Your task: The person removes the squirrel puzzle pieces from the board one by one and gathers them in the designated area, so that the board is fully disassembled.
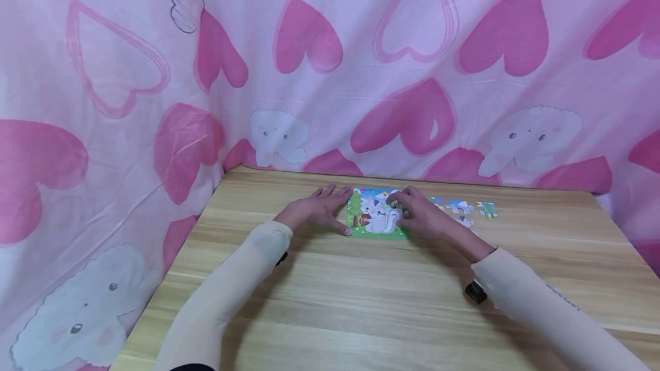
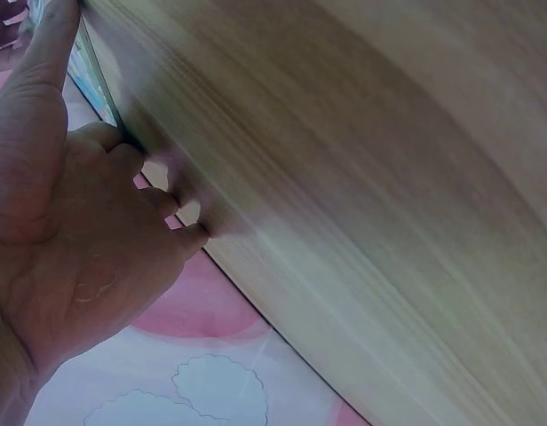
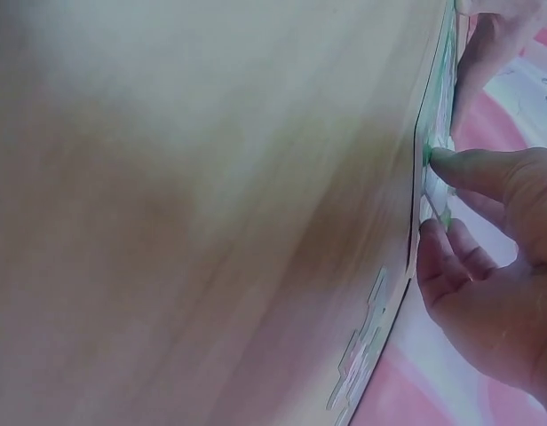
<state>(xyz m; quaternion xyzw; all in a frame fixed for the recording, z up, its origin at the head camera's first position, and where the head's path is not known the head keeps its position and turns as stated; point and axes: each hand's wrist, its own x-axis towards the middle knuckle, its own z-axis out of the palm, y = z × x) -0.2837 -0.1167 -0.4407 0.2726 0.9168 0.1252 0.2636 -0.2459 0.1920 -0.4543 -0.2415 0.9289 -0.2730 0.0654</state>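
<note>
A jigsaw puzzle (image 1: 378, 219) with a white cartoon animal on a green and blue ground lies flat on the wooden table. At its left edge rests my left hand (image 1: 319, 209), fingers spread and thumb near the lower left corner. The left wrist view shows that hand (image 2: 78, 204) from the palm side, its fingertips on the tabletop. Over the puzzle's right part, my right hand (image 1: 420, 213) has thumb and fingers curled. In the right wrist view it pinches a small puzzle piece (image 3: 436, 211) at the puzzle's surface; the piece's picture is mostly hidden.
Loose puzzle pieces lie right of the right hand, among them a blue and white one (image 1: 459, 206) and a green one (image 1: 487, 209). A pink curtain with hearts (image 1: 309, 36) hangs behind and left of the wooden table (image 1: 330, 314).
</note>
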